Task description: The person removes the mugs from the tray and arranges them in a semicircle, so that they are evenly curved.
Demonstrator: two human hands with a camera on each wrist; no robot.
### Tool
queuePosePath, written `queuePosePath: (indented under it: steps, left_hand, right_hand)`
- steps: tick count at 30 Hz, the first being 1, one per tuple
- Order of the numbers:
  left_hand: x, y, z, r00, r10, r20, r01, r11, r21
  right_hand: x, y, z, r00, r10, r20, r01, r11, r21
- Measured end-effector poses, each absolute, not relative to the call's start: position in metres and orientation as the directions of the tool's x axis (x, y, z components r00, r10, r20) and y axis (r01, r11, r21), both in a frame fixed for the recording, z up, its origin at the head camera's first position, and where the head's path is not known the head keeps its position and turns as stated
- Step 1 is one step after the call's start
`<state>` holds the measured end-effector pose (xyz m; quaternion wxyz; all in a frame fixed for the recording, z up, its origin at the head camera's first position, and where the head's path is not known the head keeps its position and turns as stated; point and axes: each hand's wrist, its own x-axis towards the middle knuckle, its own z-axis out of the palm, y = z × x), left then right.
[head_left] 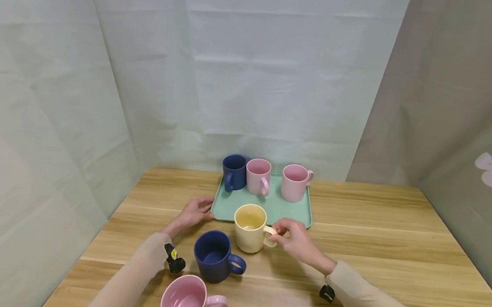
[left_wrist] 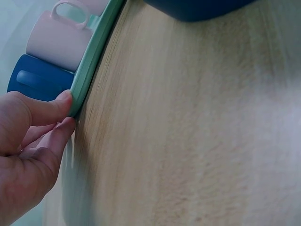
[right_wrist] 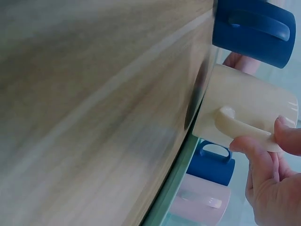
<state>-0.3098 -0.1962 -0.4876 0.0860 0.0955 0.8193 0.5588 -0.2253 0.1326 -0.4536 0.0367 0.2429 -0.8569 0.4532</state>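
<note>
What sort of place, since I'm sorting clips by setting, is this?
Probably a makeshift filming booth: pale, creased sheets enclose the wooden table on three visible sides, and small black wrist-worn devices suggest recording gear.

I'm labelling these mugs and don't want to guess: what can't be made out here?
Head view: the base of the near pink mug, cut off by the bottom edge.
Head view: part of the front rim of the tray, hidden behind the cream mug.
Left wrist view: the rim of the near navy mug, cut off by the top edge.
Right wrist view: most of the left hand, behind the mugs.
</note>
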Motion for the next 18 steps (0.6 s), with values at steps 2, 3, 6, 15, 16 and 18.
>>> queuePosePath:
  steps: [2,3,6,15,16,18]
  left_hand:
    - [-0.310,-0.196,-0.487,-0.968,0.250,-0.036,0.057,0.355,0.933]
    - [-0.310,-0.197,-0.487,-0.967,0.252,-0.034,0.061,0.363,0.930]
    - [-0.310,-0.196,-0.487,-0.966,0.255,-0.033,0.065,0.368,0.928]
    - [-0.309,-0.196,-0.486,-0.967,0.253,-0.037,0.060,0.363,0.930]
    - [-0.309,-0.196,-0.486,-0.967,0.253,-0.038,0.058,0.359,0.931]
    - [-0.309,-0.196,-0.487,-0.967,0.252,-0.039,0.055,0.355,0.933]
  right_hand:
    - [-0.224,0.134,-0.454,-0.877,-0.392,0.278,-0.451,0.469,-0.759]
    - [-0.223,0.134,-0.454,-0.877,-0.395,0.274,-0.449,0.468,-0.761]
    - [-0.219,0.135,-0.453,-0.875,-0.403,0.269,-0.449,0.466,-0.762]
    - [-0.214,0.134,-0.455,-0.877,-0.410,0.248,-0.435,0.463,-0.772]
    - [-0.214,0.134,-0.456,-0.879,-0.409,0.246,-0.432,0.462,-0.775]
    - [-0.214,0.134,-0.457,-0.880,-0.408,0.242,-0.428,0.460,-0.778]
